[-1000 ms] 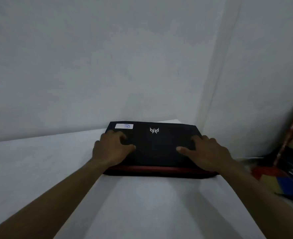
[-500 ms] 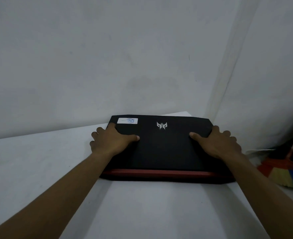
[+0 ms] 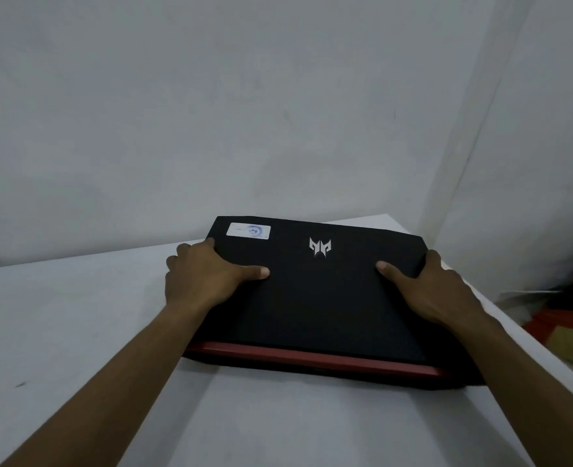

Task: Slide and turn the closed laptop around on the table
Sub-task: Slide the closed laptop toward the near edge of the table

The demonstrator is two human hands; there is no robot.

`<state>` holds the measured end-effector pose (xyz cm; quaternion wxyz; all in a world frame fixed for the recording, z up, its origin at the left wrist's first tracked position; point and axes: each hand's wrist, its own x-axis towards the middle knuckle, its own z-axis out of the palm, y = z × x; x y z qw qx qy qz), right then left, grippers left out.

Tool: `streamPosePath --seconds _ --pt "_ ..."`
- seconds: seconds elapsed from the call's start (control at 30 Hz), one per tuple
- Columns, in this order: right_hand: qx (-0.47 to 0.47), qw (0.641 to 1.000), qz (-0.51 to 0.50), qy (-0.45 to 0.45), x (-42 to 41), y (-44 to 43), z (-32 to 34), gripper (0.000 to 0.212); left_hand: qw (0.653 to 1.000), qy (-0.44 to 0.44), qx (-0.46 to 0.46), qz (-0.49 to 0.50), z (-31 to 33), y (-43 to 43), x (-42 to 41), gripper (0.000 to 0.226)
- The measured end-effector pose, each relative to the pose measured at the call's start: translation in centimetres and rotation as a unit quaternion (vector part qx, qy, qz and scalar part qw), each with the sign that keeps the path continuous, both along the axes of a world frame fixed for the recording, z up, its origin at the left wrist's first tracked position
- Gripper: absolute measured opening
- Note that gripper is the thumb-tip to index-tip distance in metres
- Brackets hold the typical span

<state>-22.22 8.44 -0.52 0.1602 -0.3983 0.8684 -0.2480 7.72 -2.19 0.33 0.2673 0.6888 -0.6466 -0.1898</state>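
Since the frame half a second before, the closed black laptop with a red strip along its near edge (image 3: pixel 312 308) had turned slightly, its right side swinging nearer the person, while both hands kept their places on its sides. It lay flat on the white table (image 3: pixel 76 332), toward the far right corner by the grey walls (image 3: pixel 278 112), its right end close to the table's right edge. The left hand (image 3: pixel 204 281) was clamped on the laptop's left edge, fingers wrapped over the side and thumb stretched flat across the lid. The right hand (image 3: pixel 430 291) gripped the far right corner the same way, thumb pointing inward on the lid. Both forearms reached forward, converging on the laptop. A silver emblem (image 3: pixel 319 247) and a white rectangular sticker (image 3: pixel 248 230) showed on the lid. Blurred red and yellow items (image 3: pixel 568 335) lay beyond the table's right edge.
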Motion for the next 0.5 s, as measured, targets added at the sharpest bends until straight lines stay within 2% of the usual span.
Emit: streamPosePath --seconds 0.23,0.5 --pt "0.009 0.998 0.058 -0.003 6.7 3.9 1.2 0.107 0.999 0.010 0.011 0.030 0.1 5.6 7.9 0.106" --pt "0.030 0.993 0.118 0.012 14.4 8.1 0.5 0.108 0.997 0.016 0.023 0.067 -1.0 12.3 16.8 0.097"
